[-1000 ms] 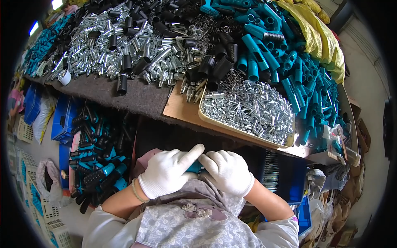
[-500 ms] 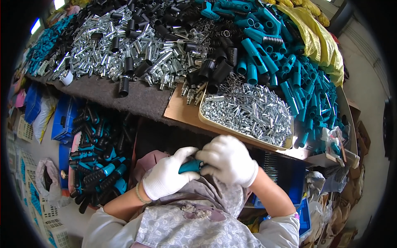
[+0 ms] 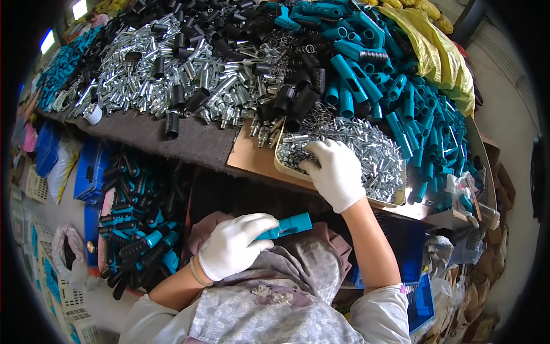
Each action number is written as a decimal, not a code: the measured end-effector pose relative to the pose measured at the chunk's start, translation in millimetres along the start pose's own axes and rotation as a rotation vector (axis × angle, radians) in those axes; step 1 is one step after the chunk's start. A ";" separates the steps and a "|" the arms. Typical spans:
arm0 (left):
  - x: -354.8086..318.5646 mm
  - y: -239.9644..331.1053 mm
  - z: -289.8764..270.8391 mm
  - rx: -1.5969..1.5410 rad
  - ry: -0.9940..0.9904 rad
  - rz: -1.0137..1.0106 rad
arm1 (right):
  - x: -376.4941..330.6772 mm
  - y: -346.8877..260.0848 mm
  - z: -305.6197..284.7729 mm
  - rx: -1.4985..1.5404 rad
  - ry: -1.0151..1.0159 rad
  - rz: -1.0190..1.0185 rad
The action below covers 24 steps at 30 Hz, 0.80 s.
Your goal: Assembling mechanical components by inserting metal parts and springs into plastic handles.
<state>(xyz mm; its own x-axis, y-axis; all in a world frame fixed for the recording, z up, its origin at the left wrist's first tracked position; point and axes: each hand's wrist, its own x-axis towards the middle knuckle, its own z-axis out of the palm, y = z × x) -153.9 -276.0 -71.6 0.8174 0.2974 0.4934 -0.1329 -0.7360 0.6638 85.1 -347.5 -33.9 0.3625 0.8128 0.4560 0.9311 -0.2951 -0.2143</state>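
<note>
Left grip (image 3: 235, 246) holds a handle (image 3: 286, 226) low, near the lap. Right grip (image 3: 335, 172) sits beyond it, in the tray of metal fittings (image 3: 372, 155) on the tabletop (image 3: 172, 137). Plastic sleeves (image 3: 401, 97) piled behind and right of the tray; bin of finished handles (image 3: 134, 241) left of the left grip.

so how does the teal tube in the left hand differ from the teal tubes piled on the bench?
The teal plastic tube in the gloved left hand is single, gripped over the lap by the left hand; the teal plastic tubes heaped on the bench lie loose and untouched, pointing every way. The held one sits below the bench edge, the pile beyond the shallow tray of small silver metal parts, where the right hand rests. Both share colour and tubular shape.
</note>
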 end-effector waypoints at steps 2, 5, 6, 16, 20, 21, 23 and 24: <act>-0.3 0.3 1.2 -0.039 0.016 -0.024 | 3.0 -0.1 1.6 0.016 -0.039 -0.011; 2.1 3.6 0.6 -0.133 0.027 -0.083 | 7.3 0.8 -0.8 -0.008 -0.130 -0.016; 2.5 3.3 0.2 -0.130 0.031 -0.080 | 6.1 3.0 1.1 0.021 -0.119 -0.008; -2.0 -3.6 1.9 -0.567 0.096 -0.491 | 6.0 -0.2 5.4 0.081 -0.050 -0.048; -2.6 -4.9 1.9 -0.520 0.092 -0.422 | 5.1 2.0 6.3 0.104 -0.082 -0.007; -2.6 -5.0 2.5 -0.518 0.103 -0.423 | 0.8 3.5 6.6 0.096 -0.030 0.007; -2.0 -5.8 4.1 -0.682 0.161 -0.489 | -1.5 3.1 2.8 0.173 0.117 0.047; -1.3 -5.7 1.4 -0.682 0.162 -0.491 | -3.0 4.4 1.6 0.182 0.175 0.043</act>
<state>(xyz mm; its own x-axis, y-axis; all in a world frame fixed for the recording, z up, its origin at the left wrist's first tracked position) -153.4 -273.0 -76.8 0.7871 0.6084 0.1014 -0.1357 0.0104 0.9907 88.1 -350.4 -37.6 0.4173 0.6975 0.5825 0.8982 -0.2193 -0.3809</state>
